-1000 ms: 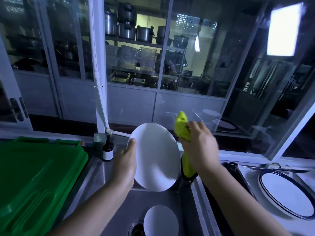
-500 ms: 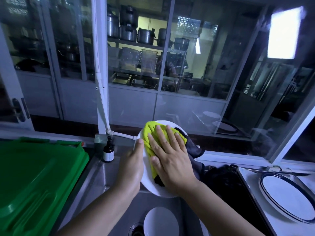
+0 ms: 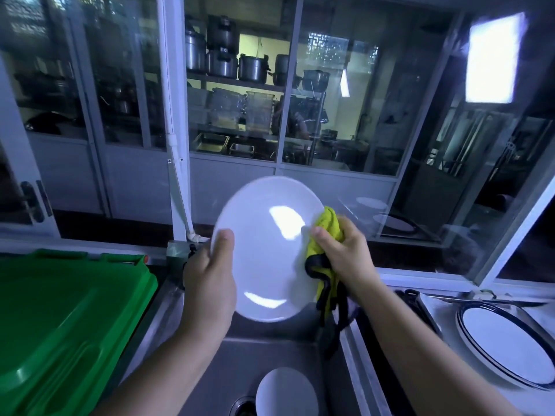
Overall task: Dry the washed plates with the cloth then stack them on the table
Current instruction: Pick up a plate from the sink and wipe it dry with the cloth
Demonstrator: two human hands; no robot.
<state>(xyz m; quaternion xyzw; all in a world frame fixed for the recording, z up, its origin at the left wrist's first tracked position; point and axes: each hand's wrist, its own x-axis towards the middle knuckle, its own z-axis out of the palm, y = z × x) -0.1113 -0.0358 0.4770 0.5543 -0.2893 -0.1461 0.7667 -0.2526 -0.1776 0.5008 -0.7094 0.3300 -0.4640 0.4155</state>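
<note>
A white plate (image 3: 264, 250) is held upright above the steel sink (image 3: 240, 364), its face toward me. My left hand (image 3: 210, 280) grips its left rim with the thumb on the front. My right hand (image 3: 342, 253) pinches the plate's right rim through a bunched yellow cloth with black trim (image 3: 324, 253), whose tail hangs down behind the wrist. Another white plate (image 3: 285, 391) lies in the sink near the drain. On the table at right sit stacked blue-rimmed plates (image 3: 507, 343).
A big green plastic lid (image 3: 60, 325) covers the counter at left. A small dark bottle (image 3: 192, 250) stands behind my left hand at the sink's back edge. A white pipe (image 3: 180, 190) runs up the window frame. Glass panes close off the far side.
The cloth and my right hand slid off the plate's face to its right rim. The plate rose slightly and now shows its bare face.
</note>
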